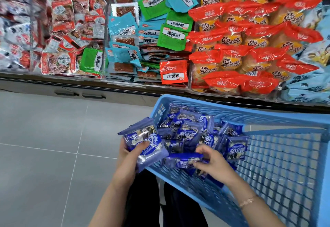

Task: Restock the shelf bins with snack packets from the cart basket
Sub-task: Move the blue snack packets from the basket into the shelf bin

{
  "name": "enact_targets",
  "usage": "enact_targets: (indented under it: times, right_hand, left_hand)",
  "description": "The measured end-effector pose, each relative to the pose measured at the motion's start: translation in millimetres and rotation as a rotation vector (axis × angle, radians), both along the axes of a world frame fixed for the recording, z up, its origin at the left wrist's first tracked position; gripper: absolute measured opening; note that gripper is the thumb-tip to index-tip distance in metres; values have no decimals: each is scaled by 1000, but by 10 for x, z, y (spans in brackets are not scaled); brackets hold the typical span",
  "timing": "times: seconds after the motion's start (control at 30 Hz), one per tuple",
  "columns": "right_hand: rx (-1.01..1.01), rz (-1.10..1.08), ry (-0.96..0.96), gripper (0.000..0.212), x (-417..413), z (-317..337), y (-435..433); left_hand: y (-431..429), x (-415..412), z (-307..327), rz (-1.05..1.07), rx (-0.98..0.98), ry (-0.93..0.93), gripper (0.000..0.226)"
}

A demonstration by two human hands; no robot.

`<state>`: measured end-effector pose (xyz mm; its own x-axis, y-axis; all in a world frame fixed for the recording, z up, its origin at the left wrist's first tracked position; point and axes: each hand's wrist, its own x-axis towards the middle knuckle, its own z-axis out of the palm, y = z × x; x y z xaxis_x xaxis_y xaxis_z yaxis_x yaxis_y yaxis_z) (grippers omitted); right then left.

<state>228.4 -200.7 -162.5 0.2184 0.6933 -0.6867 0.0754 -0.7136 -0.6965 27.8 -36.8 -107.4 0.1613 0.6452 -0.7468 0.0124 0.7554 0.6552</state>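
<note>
Just below the shelf bins point(71, 76), the blue cart basket point(232, 113) stood with a heap of blue snack packets point(189, 130) inside; the left hand point(128, 152) gripped a small stack point(148, 142) of the same packets just outside the basket's near corner, thumb on top; the right hand point(212, 162), apart from the left, pinched one packet point(184, 160) at the basket's near wall; a bracelet point(247, 202) circled the right wrist; orange-red biscuit packets point(241, 55) and teal and green sachets point(153, 30) filled the bins.

Glossy crinkled plastic packets point(148, 144) in my left hand point(128, 153), matt blue plastic lattice basket point(278, 164), smooth matt grey floor tiles point(44, 137), clear glossy shelf bins point(105, 30)
</note>
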Motion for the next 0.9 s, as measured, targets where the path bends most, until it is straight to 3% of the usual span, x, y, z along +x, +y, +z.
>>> enact_targets:
  times: [0.17,0.27,0.33,0.4,0.53,0.7,0.77,0.83,0.9]
  right_hand:
    - [113,124,102,26,202,557,208]
    - [108,100,200,23,257,642,378]
    - [130,48,220,23,234,660,475]
    - [160,-25,192,24,175,665,528]
    - [258,-151,71,18,-46,664,576]
    - [265,-280,116,10,-240,495,580]
    - [173,-467,145,4,-198,315,578]
    - [11,-614,182,13,-113,48,550]
    - [-179,-589,200,24,-52,-183,523]
  left_hand:
    - [19,163,23,-338,275,116,53]
    - [-14,281,49,-652,224,82,56]
    - [-78,322,35,-732,141,13,49]
    - [-136,352,57,-686,60,-29,40]
    - [-193,401,26,-746,77,6,89]
    - [-146,314,23,-661,36,-17,75]
    - [-65,196,45,-573,33,21,72]
    - [20,37,59,-468,27,65,72]
    - [86,-127,61,-414,15,76,71]
